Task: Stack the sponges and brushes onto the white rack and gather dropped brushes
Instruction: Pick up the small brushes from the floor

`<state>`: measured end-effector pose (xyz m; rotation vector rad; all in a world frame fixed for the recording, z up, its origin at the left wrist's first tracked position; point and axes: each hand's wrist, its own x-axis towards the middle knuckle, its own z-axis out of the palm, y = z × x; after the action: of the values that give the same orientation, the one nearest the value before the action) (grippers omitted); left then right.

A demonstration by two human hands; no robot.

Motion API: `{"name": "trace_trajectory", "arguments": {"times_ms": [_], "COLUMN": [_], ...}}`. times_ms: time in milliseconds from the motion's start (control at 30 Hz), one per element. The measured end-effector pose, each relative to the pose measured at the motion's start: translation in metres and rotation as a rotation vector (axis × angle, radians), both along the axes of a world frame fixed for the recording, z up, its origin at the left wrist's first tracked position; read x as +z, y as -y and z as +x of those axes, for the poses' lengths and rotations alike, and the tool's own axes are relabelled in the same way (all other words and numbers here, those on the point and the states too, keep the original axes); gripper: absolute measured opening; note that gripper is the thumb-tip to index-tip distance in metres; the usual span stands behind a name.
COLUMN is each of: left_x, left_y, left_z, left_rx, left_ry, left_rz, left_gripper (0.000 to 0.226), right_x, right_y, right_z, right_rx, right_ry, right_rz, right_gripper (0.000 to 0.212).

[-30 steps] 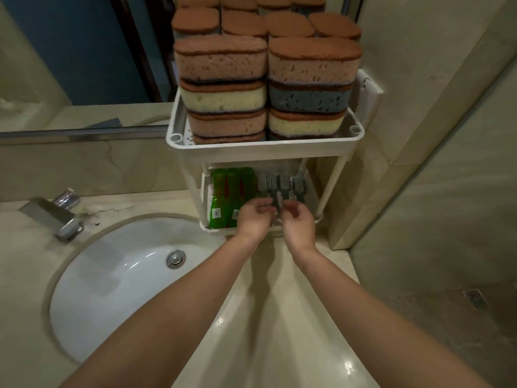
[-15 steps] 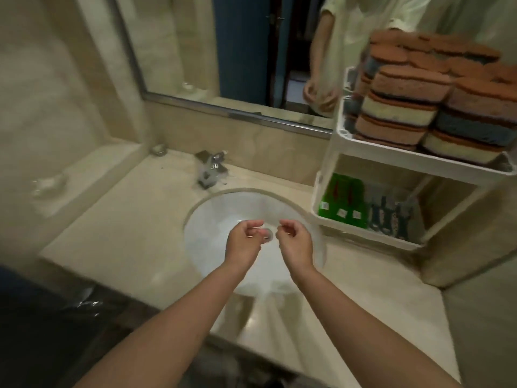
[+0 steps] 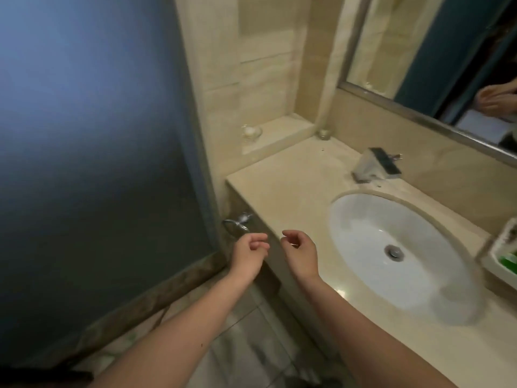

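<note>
Only a corner of the white rack (image 3: 500, 249) shows at the right edge, with a bit of a green brush (image 3: 509, 259) in its lower tray. The sponges are out of view. My left hand (image 3: 247, 254) hangs in front of the counter's left end, its fingers loosely curled and holding nothing. My right hand (image 3: 300, 254) hovers over the counter's front edge beside it, also loosely curled and empty. Both hands are far left of the rack. No dropped brush is visible.
A beige stone counter (image 3: 285, 189) holds a white oval sink (image 3: 397, 253) with a chrome tap (image 3: 375, 165) behind it. A mirror (image 3: 436, 51) runs along the back wall. A dark frosted panel (image 3: 92, 135) fills the left, a chrome ring (image 3: 237, 224) by it. Tiled floor (image 3: 251, 345) lies below.
My view has swung far to the left, away from the rack and sponges. Both hands left the lower tray, passed over the sink and now hang empty at the counter's left end.
</note>
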<state>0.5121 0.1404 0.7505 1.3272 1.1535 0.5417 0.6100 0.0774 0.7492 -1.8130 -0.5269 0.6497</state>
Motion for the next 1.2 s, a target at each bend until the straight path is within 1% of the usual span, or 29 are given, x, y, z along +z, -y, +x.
{"name": "trace_trajectory", "arguments": {"times_ms": [200, 467, 600, 667, 767, 867, 933, 1000, 1133, 1200], "left_x": [-0.015, -0.024, -0.031, -0.036, -0.044, -0.054, -0.061, -0.072, -0.090, -0.103], "left_y": [-0.021, -0.020, -0.014, -0.011, -0.008, -0.004, 0.000, 0.004, 0.013, 0.018], "left_z": [-0.109, -0.234, -0.284, -0.309, -0.344, -0.376, -0.397, -0.417, -0.440, -0.445], "left_rx": [0.228, 0.555, 0.746, 0.843, 0.988, 1.127, 1.224, 1.331, 1.462, 1.536], "left_ry": [-0.047, -0.108, -0.056, -0.065, -0.065, -0.069, -0.080, -0.071, -0.093, -0.092], "left_rz": [-0.003, -0.029, -0.078, -0.096, -0.122, -0.163, -0.202, -0.239, -0.309, -0.339], "left_gripper": [0.025, 0.019, 0.017, 0.016, 0.016, 0.019, 0.024, 0.023, 0.025, 0.024], "right_x": [-0.010, -0.013, -0.022, -0.030, -0.044, -0.059, -0.069, -0.079, -0.095, -0.105], "right_y": [-0.043, -0.078, -0.099, -0.109, -0.124, -0.142, -0.151, -0.161, -0.174, -0.178], "right_z": [-0.097, -0.214, -0.262, -0.288, -0.326, -0.363, -0.386, -0.406, -0.432, -0.443], "right_rx": [0.271, 0.734, 0.907, 1.001, 1.152, 1.299, 1.378, 1.451, 1.586, 1.679], "right_ry": [-0.007, -0.019, 0.004, -0.004, 0.008, 0.030, 0.039, 0.034, 0.052, 0.102], "right_rz": [-0.044, -0.150, -0.181, -0.209, -0.259, -0.322, -0.367, -0.396, -0.445, -0.471], "right_gripper": [0.019, 0.018, 0.017, 0.016, 0.016, 0.022, 0.024, 0.024, 0.026, 0.027]}}
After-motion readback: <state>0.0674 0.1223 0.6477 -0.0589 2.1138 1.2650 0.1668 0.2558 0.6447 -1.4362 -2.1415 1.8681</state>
